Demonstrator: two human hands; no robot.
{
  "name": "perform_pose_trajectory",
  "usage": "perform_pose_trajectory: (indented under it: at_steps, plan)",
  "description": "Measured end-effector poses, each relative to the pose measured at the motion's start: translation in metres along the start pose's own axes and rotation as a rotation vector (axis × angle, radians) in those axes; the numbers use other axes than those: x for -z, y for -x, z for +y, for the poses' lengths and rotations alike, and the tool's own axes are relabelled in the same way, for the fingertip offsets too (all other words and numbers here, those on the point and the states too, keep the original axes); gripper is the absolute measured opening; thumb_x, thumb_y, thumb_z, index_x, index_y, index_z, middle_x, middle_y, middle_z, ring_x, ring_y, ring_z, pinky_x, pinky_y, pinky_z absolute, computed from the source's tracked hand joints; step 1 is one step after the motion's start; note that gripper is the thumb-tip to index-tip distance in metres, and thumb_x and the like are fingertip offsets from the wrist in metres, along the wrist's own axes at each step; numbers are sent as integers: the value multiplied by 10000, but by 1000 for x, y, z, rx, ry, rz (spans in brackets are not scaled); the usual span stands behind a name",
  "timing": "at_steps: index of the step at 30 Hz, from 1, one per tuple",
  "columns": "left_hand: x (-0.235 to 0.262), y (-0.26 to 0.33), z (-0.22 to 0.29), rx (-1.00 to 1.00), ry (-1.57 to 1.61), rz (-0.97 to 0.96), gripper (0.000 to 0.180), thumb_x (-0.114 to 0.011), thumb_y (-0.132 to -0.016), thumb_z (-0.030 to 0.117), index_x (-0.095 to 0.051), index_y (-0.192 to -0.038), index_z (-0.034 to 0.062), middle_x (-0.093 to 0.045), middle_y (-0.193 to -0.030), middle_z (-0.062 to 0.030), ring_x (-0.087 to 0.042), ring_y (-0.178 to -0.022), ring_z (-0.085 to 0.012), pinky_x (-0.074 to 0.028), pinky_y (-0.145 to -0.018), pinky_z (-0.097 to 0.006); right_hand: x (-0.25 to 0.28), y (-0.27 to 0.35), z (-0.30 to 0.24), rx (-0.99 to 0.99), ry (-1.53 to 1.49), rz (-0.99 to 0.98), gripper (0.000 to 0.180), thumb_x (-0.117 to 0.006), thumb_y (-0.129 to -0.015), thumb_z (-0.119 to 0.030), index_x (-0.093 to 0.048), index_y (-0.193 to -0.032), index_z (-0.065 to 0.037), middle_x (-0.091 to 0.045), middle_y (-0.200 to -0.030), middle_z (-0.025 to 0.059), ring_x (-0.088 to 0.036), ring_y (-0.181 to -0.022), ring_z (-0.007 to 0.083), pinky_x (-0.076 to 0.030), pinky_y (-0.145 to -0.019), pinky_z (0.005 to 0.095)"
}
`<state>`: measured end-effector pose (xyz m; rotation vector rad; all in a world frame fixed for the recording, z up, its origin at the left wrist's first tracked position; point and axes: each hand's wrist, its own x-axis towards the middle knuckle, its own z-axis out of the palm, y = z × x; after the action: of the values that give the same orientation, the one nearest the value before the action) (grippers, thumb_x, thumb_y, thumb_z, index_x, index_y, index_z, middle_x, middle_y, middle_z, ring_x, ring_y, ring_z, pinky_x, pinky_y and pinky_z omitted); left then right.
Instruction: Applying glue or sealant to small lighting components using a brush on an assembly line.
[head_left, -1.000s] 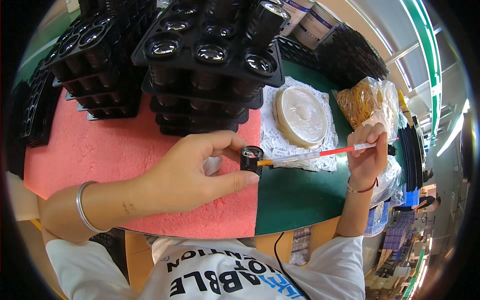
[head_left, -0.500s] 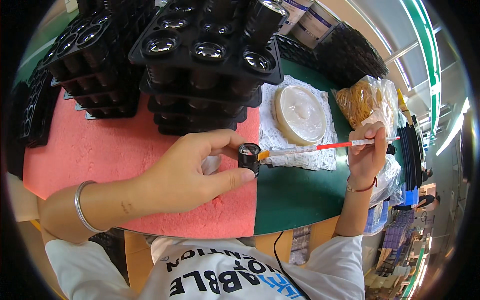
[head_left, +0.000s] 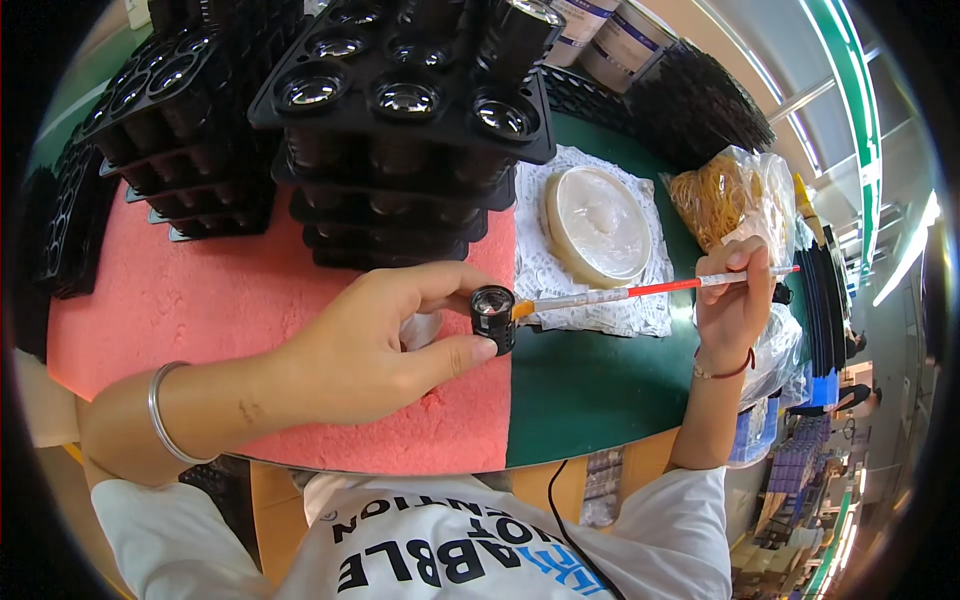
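Observation:
Between the thumb and fingers of my left hand [head_left: 375,345] is a small black cylindrical lens [head_left: 492,322], its glass end facing up. A white scrap, perhaps cloth or a finger cover, shows inside that hand's curl. My right hand [head_left: 735,290] grips the far end of a slim paintbrush [head_left: 640,290] with a red and silver handle. The brush's orange-brown bristles touch the lens's right side near its top rim. Behind the brush, a round shallow dish [head_left: 598,225] with clear or whitish contents sits on a white printed cloth [head_left: 535,230].
Stacked black trays [head_left: 400,145] holding lenses stand behind my left hand on a pink foam mat [head_left: 130,330]. More black tray stacks [head_left: 190,150] rise at the left. A bag of rubber bands [head_left: 725,195] lies right, on the green table [head_left: 590,390]. Tins [head_left: 620,45] stand at the back.
The bristles stay against the lens while its glass end appears turned slightly. Otherwise the whole scene has shifted a little leftward in view; both hands keep their holds.

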<state>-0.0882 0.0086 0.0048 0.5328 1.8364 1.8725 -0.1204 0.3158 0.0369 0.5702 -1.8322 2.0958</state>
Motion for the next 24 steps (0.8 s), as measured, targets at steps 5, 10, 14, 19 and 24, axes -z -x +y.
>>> perform_pose_trajectory:
  at_steps: [5,10,14,19,24]
  plan:
    - [0,2,2,55,29,11,238,-567,-819,66,-537,-1047,5,-563,-778,16,-362,-505,-5,-300,-438,-191,1,-1,0,-1,12,12,316,-384,-933,-240,-484,-720,-29,-489,-529,78,-431,-433,118,-357,-415,215]
    - [-1,2,1,1,14,21,234,-570,-818,71,-542,-1042,12,-476,-631,48,-349,-481,-5,-279,-423,-195,1,-1,0,10,17,4,318,-382,-933,-244,-484,-720,-33,-489,-529,79,-430,-433,116,-354,-410,209]
    - [0,2,0,-7,-44,13,230,-574,-815,74,-544,-1036,16,-460,-604,51,-347,-474,-5,-282,-423,-190,2,-1,1,23,36,-2,318,-384,-933,-247,-484,-720,-32,-491,-529,79,-431,-434,114,-353,-406,206]
    - [-2,1,2,4,8,11,233,-581,-809,75,-545,-1031,15,-521,-693,32,-341,-481,-7,-288,-432,-187,3,-1,0,16,67,1,319,-390,-931,-252,-486,-724,-30,-492,-530,78,-433,-436,111,-353,-405,204]
    - [1,0,2,-10,-45,-16,234,-586,-806,74,-546,-1027,7,-576,-841,6,-334,-497,-12,-294,-446,-186,1,-1,1,5,67,23,313,-393,-930,-249,-487,-727,-31,-488,-529,73,-430,-438,108,-350,-405,204]
